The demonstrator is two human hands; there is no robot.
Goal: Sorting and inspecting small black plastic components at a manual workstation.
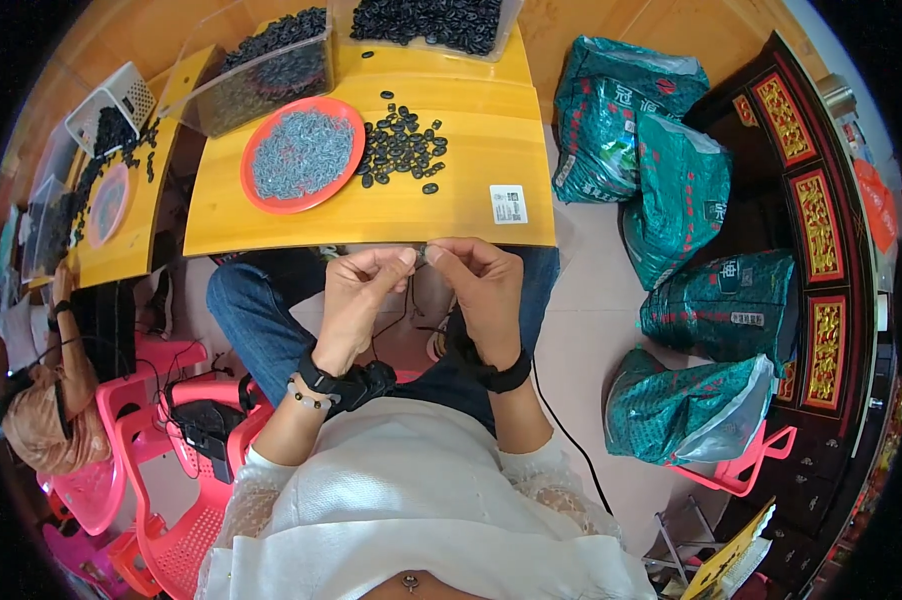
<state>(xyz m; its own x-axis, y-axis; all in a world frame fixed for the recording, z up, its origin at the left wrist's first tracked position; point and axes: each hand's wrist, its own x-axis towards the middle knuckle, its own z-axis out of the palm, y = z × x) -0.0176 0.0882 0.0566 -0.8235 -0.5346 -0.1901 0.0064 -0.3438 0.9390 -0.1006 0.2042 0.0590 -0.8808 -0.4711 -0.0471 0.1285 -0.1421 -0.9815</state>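
In front of the table's near edge, my left hand (359,295) and my right hand (488,295) meet fingertip to fingertip. Both are closed in a pinch around a small dark piece (420,256) that is mostly covered by fingers; its kind cannot be made out. Beyond them on the yellow table (261,228), an orange-red plate (306,208) carries a heap of small silvery metal parts (303,152). To the right of that plate lies a loose pile of small black oval pieces (399,146).
Clear bins (261,95) of black pieces stand at the table's back. At left, another person (56,400) sits by a second yellow table (121,255). Green sacks (676,200) line the right side near a dark carved cabinet (771,250). A pink chair (186,525) stands lower left.
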